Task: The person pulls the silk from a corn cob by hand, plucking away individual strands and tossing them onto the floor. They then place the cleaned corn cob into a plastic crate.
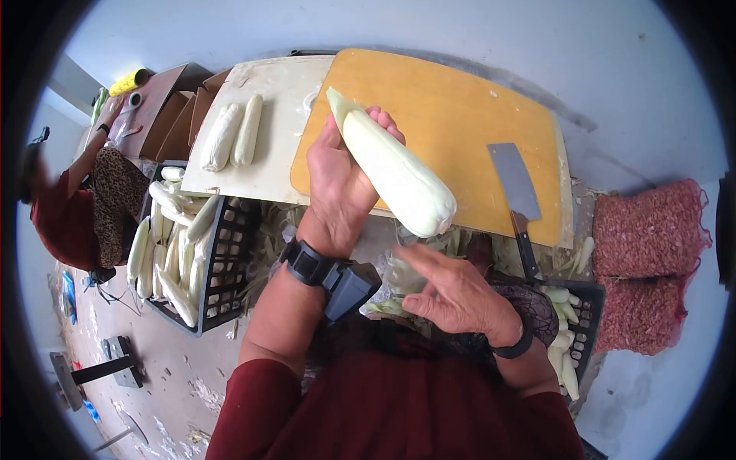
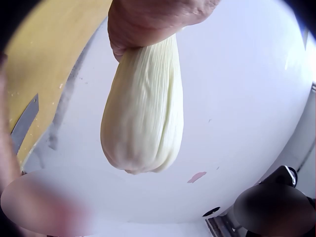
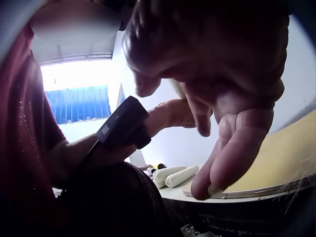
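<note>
A pale ear of corn in its husk (image 1: pixel 399 172) lies slanting across my left hand (image 1: pixel 341 172), which grips it near its narrow, pointed end. In the left wrist view the thick, rounded end of the ear (image 2: pixel 143 118) sticks out beyond the fingers. My right hand (image 1: pixel 456 291) hovers near that thick end with nothing in it, its fingers loosely bent. Beneath the ear is a yellow cutting board (image 1: pixel 445 100). Toward the board's right side rests a cleaver (image 1: pixel 514 180), its dark handle reaching over the front edge.
Two husked-looking pale ears (image 1: pixel 234 134) lie on the light board (image 1: pixel 276 84) at left. A black crate (image 1: pixel 230 253) of ears stands below, and another crate (image 1: pixel 590 322) is at right. Red mesh sacks (image 1: pixel 648 230) are stacked beside it. Another person (image 1: pixel 73 199) works far left.
</note>
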### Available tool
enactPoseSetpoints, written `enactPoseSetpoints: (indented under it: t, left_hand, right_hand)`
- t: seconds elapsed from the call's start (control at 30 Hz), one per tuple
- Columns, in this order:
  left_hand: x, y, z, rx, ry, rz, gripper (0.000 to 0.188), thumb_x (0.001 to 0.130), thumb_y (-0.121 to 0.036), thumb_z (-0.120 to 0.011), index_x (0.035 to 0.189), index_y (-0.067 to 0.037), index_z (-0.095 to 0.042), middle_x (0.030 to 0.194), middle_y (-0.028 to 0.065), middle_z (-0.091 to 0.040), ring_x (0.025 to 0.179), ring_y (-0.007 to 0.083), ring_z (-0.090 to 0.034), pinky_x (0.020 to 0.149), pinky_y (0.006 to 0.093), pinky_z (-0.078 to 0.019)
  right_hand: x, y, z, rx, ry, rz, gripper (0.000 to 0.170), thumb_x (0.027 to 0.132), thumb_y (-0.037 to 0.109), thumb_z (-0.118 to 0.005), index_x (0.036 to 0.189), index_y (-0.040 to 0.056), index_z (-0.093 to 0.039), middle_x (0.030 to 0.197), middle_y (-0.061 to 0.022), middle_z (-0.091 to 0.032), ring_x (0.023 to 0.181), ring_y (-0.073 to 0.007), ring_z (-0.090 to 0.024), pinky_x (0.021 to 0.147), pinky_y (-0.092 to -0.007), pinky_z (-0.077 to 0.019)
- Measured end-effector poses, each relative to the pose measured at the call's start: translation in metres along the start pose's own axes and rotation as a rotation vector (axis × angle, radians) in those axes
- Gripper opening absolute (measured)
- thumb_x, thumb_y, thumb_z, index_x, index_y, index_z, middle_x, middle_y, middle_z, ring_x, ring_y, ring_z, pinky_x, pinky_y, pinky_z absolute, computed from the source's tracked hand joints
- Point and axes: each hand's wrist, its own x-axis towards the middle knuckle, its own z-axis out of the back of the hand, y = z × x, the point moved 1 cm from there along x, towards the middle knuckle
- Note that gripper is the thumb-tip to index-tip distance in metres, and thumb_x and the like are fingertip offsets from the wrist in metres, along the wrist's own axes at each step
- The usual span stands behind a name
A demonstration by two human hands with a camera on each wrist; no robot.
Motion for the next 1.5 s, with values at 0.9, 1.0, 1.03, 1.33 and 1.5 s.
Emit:
enactPoseSetpoints:
  t: [0.9, 1.0, 1.03, 1.33, 1.5]
  left_hand:
    - [-0.025, 0.068, 0.004, 1.056, 0.142, -0.083, 0.068, 0.085, -0.041, -0.064, 0.130, -0.002, -0.031, 0.108, 0.0139, -0.053, 0.102, 0.0228, -0.057, 0.083, 0.0367, -0.0503]
    - [-0.020, 0.063, 0.010, 0.994, 0.035, -0.070, 0.056, 0.087, -0.041, -0.060, 0.121, -0.001, -0.039, 0.095, 0.0111, -0.057, 0.086, 0.0197, -0.062, 0.074, 0.0337, -0.0527]
    - [-0.018, 0.060, 0.009, 0.991, 0.028, -0.076, 0.056, 0.087, -0.041, -0.060, 0.121, -0.001, -0.039, 0.095, 0.0111, -0.057, 0.086, 0.0197, -0.062, 0.074, 0.0337, -0.0527]
    - [-0.011, 0.028, -0.011, 0.851, -0.161, -0.127, 0.047, 0.094, -0.048, -0.043, 0.077, -0.005, -0.046, 0.065, 0.0092, -0.052, 0.054, 0.0209, -0.058, 0.051, 0.0319, -0.0516]
    - [-0.005, 0.012, -0.009, 0.795, -0.140, -0.090, 0.058, 0.093, -0.058, -0.030, 0.071, -0.006, -0.044, 0.065, 0.0112, -0.052, 0.056, 0.0254, -0.058, 0.054, 0.0361, -0.0518]
  right_hand:
    - [0.000, -0.007, 0.013, 0.618, -0.417, -0.329, 0.041, 0.073, 0.018, -0.070, 0.103, -0.0045, -0.053, 0.082, -0.0076, -0.060, 0.068, -0.0114, -0.058, 0.060, -0.0248, -0.0470]
    - [0.001, -0.005, 0.008, 0.390, -0.434, -0.278, 0.039, 0.071, 0.015, -0.071, 0.100, -0.0048, -0.054, 0.083, -0.0054, -0.059, 0.074, -0.0093, -0.054, 0.067, -0.0249, -0.0454]
    - [0.001, -0.005, 0.007, 0.353, -0.405, -0.285, 0.040, 0.070, 0.014, -0.072, 0.100, -0.0053, -0.054, 0.083, -0.0045, -0.058, 0.077, -0.0089, -0.053, 0.069, -0.0250, -0.0447]
    - [-0.005, -0.007, 0.002, -0.010, -0.403, -0.119, 0.050, 0.061, 0.025, -0.079, 0.095, -0.0036, -0.056, 0.075, -0.0179, -0.064, 0.067, -0.0295, -0.066, 0.063, -0.0362, -0.0520]
    - [-0.005, -0.010, 0.004, 0.069, -0.401, -0.077, 0.052, 0.061, 0.022, -0.079, 0.099, -0.0056, -0.056, 0.077, -0.0155, -0.064, 0.067, -0.0236, -0.065, 0.062, -0.0332, -0.0513]
